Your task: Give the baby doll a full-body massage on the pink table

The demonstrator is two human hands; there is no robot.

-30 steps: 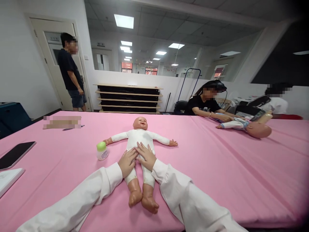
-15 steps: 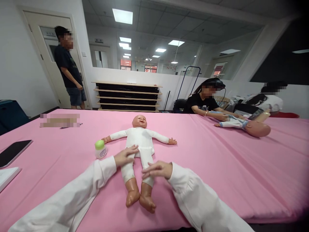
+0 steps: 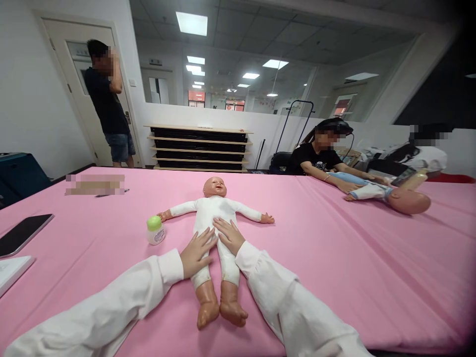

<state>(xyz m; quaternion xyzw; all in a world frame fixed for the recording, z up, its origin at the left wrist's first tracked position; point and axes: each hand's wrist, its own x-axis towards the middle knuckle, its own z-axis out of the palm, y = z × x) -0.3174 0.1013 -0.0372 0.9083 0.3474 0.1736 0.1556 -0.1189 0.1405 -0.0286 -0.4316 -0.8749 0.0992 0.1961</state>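
A baby doll (image 3: 214, 218) in a white long-sleeved bodysuit lies on its back with its arms spread, on the pink-covered table (image 3: 327, 277). My left hand (image 3: 197, 253) rests flat on the doll's lower body and upper leg, fingers apart. My right hand (image 3: 229, 236) lies on the other side of its belly, with the fingertips close to my left hand. Neither hand holds anything. A small white jar with a green lid (image 3: 155, 230) stands just beyond my left hand, near the doll's arm.
A dark tablet or phone (image 3: 22, 235) and a white pad (image 3: 11, 271) lie at the table's left. A seated co-worker's hands (image 3: 347, 185) are on a second doll (image 3: 409, 201) at the right. A person stands by the door (image 3: 106, 101). Dark-drawered shelves (image 3: 199, 148) stand behind.
My right hand has come back up from beside the doll's legs onto its belly. My left hand has shifted slightly along the doll's body. The standing person has raised a hand to their head.
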